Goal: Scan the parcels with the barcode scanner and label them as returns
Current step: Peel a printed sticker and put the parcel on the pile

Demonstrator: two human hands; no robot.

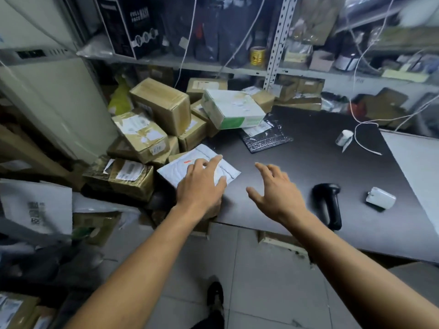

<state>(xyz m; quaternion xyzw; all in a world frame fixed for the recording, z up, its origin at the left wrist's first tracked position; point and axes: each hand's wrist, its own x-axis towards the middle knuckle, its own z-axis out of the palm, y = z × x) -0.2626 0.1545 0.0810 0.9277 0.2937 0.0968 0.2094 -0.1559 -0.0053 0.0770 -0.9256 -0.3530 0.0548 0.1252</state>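
Head view, centre frame: left hand (200,186) presses spread fingers on a white mailer (187,167) overhanging the counter (308,143) edge; right hand (275,188) hovers open. Mailer could slip off.

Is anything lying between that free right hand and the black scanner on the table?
Nothing visible: only bare dark tabletop lies between the open right hand and the black handheld barcode scanner lying beside it.

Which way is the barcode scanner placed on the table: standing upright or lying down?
Lying down. The barcode scanner rests flat on the dark table, with neither hand on it.
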